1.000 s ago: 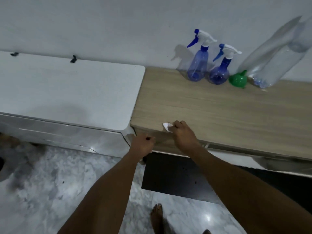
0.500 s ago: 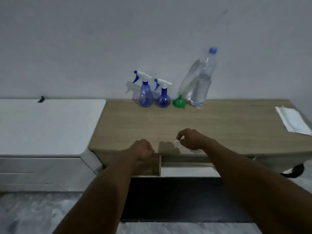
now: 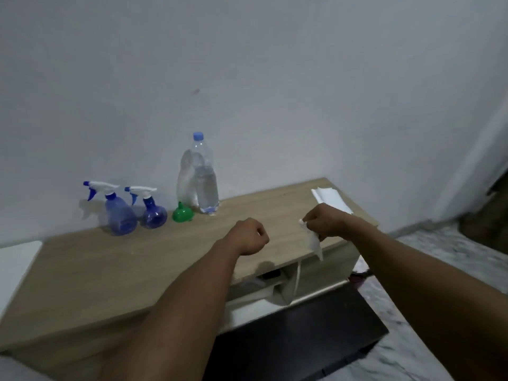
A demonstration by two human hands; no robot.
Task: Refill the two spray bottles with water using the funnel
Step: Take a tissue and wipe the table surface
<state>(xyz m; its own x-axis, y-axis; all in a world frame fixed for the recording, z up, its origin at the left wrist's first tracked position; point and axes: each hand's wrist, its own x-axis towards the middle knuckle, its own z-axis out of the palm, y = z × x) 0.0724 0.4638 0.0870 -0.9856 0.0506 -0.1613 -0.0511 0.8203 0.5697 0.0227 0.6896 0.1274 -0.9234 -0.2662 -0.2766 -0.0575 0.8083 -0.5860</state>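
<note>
Two blue spray bottles with white trigger heads stand by the wall on the wooden cabinet top (image 3: pixel 115 270): a taller one (image 3: pixel 119 215) and a rounder one (image 3: pixel 152 213) to its right. A green funnel (image 3: pixel 182 213) lies mouth-down beside them. Behind the funnel stands a clear water bottle (image 3: pixel 206 180) with a blue cap, partly filled. My left hand (image 3: pixel 248 236) is a closed fist above the cabinet top, holding nothing visible. To its right, my right hand (image 3: pixel 328 220) pinches a crumpled white tissue (image 3: pixel 314 243) that hangs down over the cabinet's front edge.
A folded white paper towel (image 3: pixel 330 198) lies at the cabinet's far right corner. A white cabinet (image 3: pixel 16 259) adjoins on the left. Below the wooden top are an open shelf and a dark mat (image 3: pixel 288 342) on the marble floor.
My view has swung to the right and tilted. Both hands have lifted off the cabinet's front edge, and the tissue now dangles from my right hand.
</note>
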